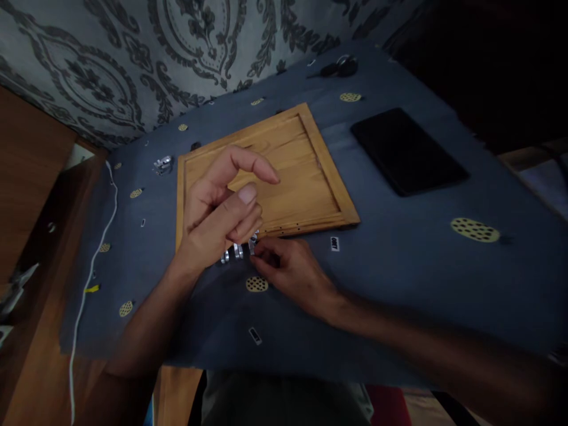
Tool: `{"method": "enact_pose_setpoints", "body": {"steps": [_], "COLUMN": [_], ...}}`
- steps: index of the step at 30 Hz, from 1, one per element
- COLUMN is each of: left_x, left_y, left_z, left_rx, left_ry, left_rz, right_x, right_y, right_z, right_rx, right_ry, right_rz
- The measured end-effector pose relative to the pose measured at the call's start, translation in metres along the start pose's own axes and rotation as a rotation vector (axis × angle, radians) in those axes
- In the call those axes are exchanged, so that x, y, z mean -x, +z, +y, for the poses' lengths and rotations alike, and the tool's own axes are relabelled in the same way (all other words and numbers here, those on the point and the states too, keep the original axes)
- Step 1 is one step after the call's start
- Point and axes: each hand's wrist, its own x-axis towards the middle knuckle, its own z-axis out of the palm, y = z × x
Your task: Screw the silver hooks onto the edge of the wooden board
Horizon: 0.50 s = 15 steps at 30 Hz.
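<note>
A wooden framed panel (306, 171) lies flat on a blue cloth (421, 266). Small shiny metal pieces (238, 251) sit on the cloth at the panel's near edge. My left hand (222, 207) hovers over the panel's near left part, fingers curled and thumb pressed against them, just above the metal pieces; what it holds, if anything, is hidden. My right hand (290, 269) rests on the cloth beside the near edge, fingertips pinched at one of the metal pieces (254, 242).
A black tablet (406, 151) lies right of the panel. Keys (339, 67) sit at the far edge, a metal clip (163, 164) at the far left. A white cable (95, 260) runs down the left side. Patterned wallpaper is behind.
</note>
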Motion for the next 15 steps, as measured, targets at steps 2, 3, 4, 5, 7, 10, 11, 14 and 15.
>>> {"method": "enact_pose_setpoints", "body": {"steps": [2,3,4,5,7,10,11,14,15], "left_x": [0.001,0.001,0.000,-0.001,-0.003,-0.008,-0.009,-0.012,-0.012], "left_y": [-0.001,-0.002,-0.004,-0.006,-0.010,-0.014,-0.015,-0.013,-0.012], "left_z": [0.001,0.001,0.002,0.002,0.002,0.003,0.003,0.005,0.005], "left_rx": [-0.029,-0.038,-0.042,-0.040,-0.019,0.022,0.030,0.028,0.018], "left_ry": [-0.017,-0.023,-0.029,-0.034,-0.040,-0.052,-0.060,-0.095,-0.108], "left_rz": [-0.005,-0.019,-0.049,-0.096,-0.205,-0.316,-0.333,-0.404,-0.416], "right_x": [0.000,0.000,0.000,0.000,0.000,0.000,0.000,0.000,0.000], "right_y": [0.000,0.000,0.000,0.000,0.000,0.001,0.001,0.001,0.001], "right_z": [0.000,0.000,0.000,0.000,0.000,0.000,0.000,0.000,0.000], "right_rx": [0.001,0.009,0.018,0.025,0.031,0.034,0.036,0.039,0.039], "right_ry": [0.002,0.009,0.018,0.024,0.024,0.015,0.015,0.017,0.013], "right_rz": [-0.004,-0.006,-0.007,-0.007,0.004,0.014,0.014,0.011,0.012]}}
